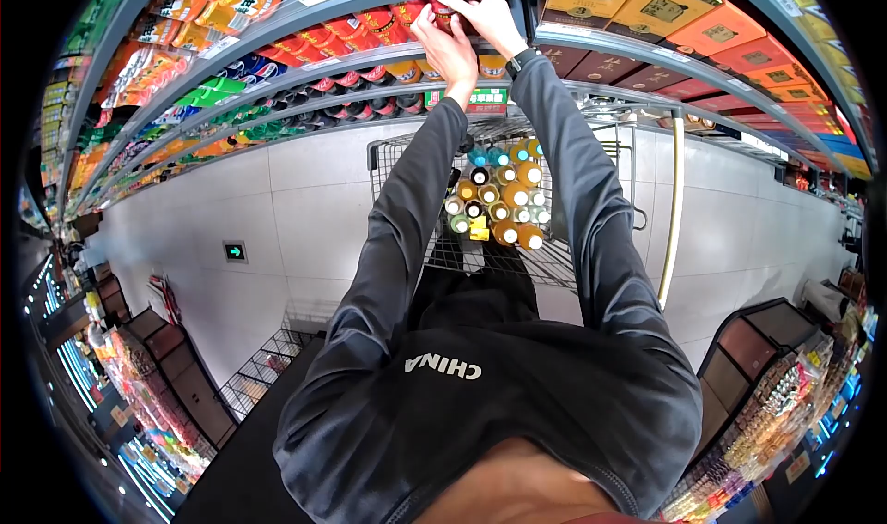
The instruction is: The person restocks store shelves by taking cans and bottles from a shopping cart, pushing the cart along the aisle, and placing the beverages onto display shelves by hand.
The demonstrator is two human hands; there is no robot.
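Both arms stretch forward to a store shelf [328,59]. My left hand [450,51] has its fingers curled around a small red package [445,12] in the row of red goods. My right hand [492,23] meets it from the right, its fingers closed at the top of the same package. The package is mostly covered by the fingers, so its exact kind is unclear. Below my forearms stands a wire shopping cart [377,175] holding several bottles [515,194] with white, blue and orange tops. A yellow tag [479,229] shows among them.
Rows of soft drink bottles [323,99] fill the lower shelves. Orange bags [242,2] sit upper left; yellow boxes [661,5] stand on the right shelf. The cart's pale handle bar [672,201] is at the right. Behind, snack racks [139,390] line the aisle.
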